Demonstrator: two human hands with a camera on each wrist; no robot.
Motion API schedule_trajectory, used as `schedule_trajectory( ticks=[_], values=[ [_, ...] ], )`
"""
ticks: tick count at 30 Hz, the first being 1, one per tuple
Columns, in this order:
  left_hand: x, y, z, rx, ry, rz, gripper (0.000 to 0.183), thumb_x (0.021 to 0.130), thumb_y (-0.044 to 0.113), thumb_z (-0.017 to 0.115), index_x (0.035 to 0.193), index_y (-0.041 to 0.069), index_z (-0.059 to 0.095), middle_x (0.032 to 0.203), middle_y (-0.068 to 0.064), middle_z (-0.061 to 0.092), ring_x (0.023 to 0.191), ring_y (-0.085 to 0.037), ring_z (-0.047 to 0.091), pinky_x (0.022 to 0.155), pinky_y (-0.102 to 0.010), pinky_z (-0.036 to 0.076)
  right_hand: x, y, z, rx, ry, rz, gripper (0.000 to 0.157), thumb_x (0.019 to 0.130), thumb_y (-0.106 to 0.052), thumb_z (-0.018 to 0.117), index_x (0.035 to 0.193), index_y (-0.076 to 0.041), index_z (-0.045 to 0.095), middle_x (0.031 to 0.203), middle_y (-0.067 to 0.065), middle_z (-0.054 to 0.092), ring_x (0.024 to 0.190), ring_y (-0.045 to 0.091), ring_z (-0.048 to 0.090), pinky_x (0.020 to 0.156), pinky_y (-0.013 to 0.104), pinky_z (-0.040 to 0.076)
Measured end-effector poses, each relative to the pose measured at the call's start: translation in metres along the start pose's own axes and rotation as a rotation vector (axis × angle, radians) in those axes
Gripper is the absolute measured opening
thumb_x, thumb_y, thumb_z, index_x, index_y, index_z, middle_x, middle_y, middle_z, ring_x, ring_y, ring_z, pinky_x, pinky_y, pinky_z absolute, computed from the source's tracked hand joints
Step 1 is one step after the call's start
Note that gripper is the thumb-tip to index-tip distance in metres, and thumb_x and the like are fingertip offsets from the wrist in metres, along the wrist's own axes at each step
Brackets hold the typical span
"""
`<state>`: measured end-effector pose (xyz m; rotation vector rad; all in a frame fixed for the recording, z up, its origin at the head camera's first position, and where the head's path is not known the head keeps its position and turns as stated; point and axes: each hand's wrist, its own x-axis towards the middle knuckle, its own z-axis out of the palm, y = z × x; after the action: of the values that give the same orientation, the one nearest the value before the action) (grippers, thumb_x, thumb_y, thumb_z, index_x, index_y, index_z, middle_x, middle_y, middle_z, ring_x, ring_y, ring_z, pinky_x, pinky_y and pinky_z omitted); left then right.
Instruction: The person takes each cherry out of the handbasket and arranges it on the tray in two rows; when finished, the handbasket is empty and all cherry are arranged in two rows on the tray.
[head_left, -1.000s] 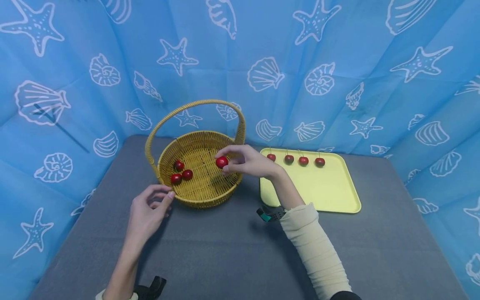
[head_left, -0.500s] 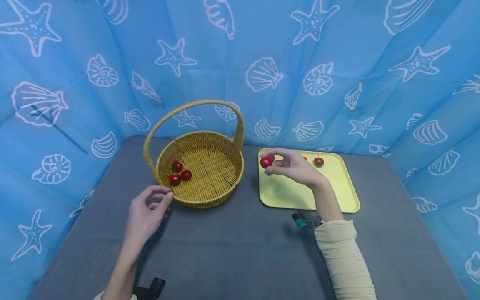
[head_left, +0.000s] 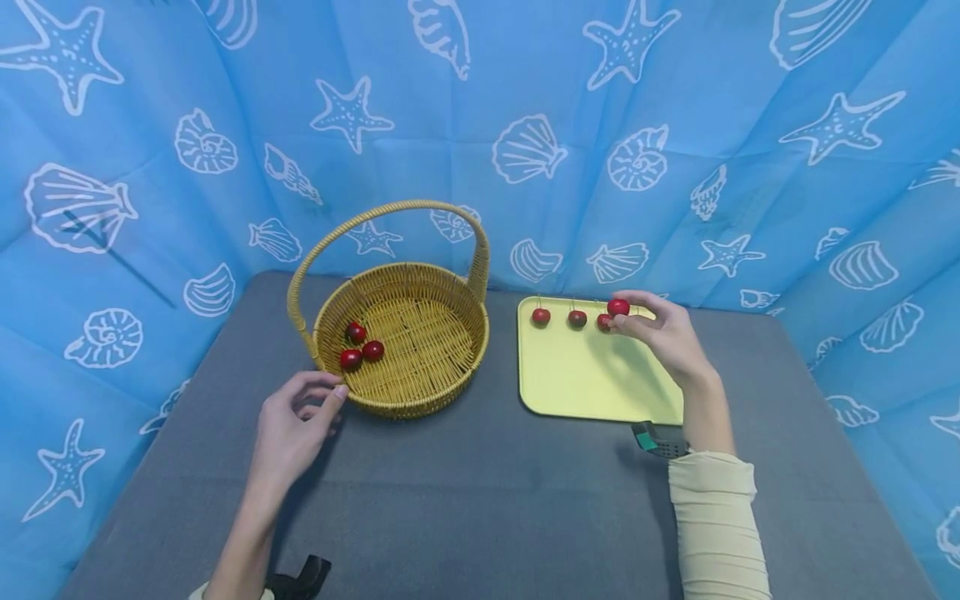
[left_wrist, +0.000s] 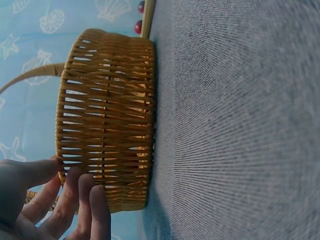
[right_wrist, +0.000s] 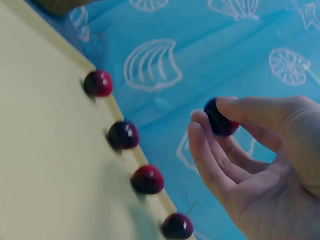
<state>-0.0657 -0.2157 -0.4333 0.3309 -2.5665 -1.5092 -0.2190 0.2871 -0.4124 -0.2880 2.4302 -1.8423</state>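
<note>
My right hand (head_left: 667,329) pinches a dark red cherry (head_left: 618,307) between thumb and fingertips, above the far right part of the yellow tray (head_left: 577,383). In the right wrist view the held cherry (right_wrist: 220,118) is raised off the tray, beside a row of several cherries along its edge. One row cherry (head_left: 541,317) shows its upright stem. My left hand (head_left: 300,421) pinches the near left rim of the round wicker basket (head_left: 408,404); in the left wrist view the thumb and fingers meet at the basket's rim (left_wrist: 61,120). Three cherries (head_left: 372,350) lie inside the basket at its left.
A grey cloth (head_left: 480,500) covers the table. Behind and at both sides hangs a blue curtain (head_left: 450,108) with white shells and starfish. The basket's tall arched handle (head_left: 408,204) rises over it. The basket stands left of the tray, with a gap between them.
My right hand has carried the cherry from over the basket rightward, across to the far right part of the tray. My left hand has stayed at the basket's rim.
</note>
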Motion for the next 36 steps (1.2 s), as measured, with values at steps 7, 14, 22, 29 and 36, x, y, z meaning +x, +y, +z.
schedule_trajectory(
  ticks=[7, 14, 22, 29, 36],
  values=[
    [0.000, 0.001, 0.000, -0.003, 0.003, 0.000, 0.026, 0.106, 0.028, 0.074, 0.126, 0.013, 0.071, 0.112, -0.020, 0.080, 0.076, -0.017, 0.077, 0.065, -0.028, 0.066, -0.002, 0.022, -0.011, 0.097, 0.112, 0.051, 0.046, 0.104, -0.009, 0.073, 0.147, 0.001, 0.059, 0.128, -0.001, 0.061, 0.098, 0.000, 0.079, 0.091, 0.017, 0.064],
    [0.000, 0.003, 0.000, -0.010, 0.002, 0.001, 0.027, 0.106, 0.029, 0.074, 0.127, 0.013, 0.071, 0.112, -0.020, 0.080, 0.077, -0.015, 0.077, 0.065, -0.028, 0.066, 0.001, 0.033, -0.003, -0.040, 0.139, 0.069, 0.050, 0.102, -0.008, 0.075, 0.148, 0.004, 0.058, 0.125, -0.004, 0.062, 0.098, -0.005, 0.075, 0.085, 0.014, 0.064],
    [0.000, 0.001, -0.001, -0.001, -0.013, -0.017, 0.030, 0.106, 0.031, 0.073, 0.130, 0.012, 0.070, 0.115, -0.020, 0.079, 0.078, -0.011, 0.075, 0.066, -0.027, 0.065, 0.007, 0.026, 0.029, -0.047, -0.003, 0.075, 0.049, 0.104, -0.003, 0.069, 0.151, 0.001, 0.058, 0.148, 0.021, 0.056, 0.103, -0.006, 0.074, 0.093, 0.018, 0.064],
    [0.001, 0.001, 0.000, 0.016, -0.014, -0.024, 0.031, 0.107, 0.033, 0.072, 0.131, 0.012, 0.069, 0.115, -0.019, 0.079, 0.079, -0.014, 0.075, 0.066, -0.027, 0.066, 0.013, 0.021, 0.058, -0.120, -0.160, 0.044, 0.045, 0.105, -0.001, 0.066, 0.149, 0.002, 0.059, 0.151, 0.028, 0.060, 0.118, 0.018, 0.079, 0.096, 0.020, 0.064],
    [0.000, 0.001, -0.001, 0.010, -0.015, -0.013, 0.029, 0.107, 0.032, 0.072, 0.129, 0.014, 0.069, 0.115, -0.018, 0.079, 0.081, -0.018, 0.076, 0.067, -0.028, 0.066, 0.015, 0.019, 0.078, -0.181, -0.260, 0.003, 0.041, 0.103, -0.001, 0.071, 0.142, 0.004, 0.065, 0.139, 0.029, 0.068, 0.119, 0.046, 0.076, 0.089, 0.024, 0.065]
  ],
)
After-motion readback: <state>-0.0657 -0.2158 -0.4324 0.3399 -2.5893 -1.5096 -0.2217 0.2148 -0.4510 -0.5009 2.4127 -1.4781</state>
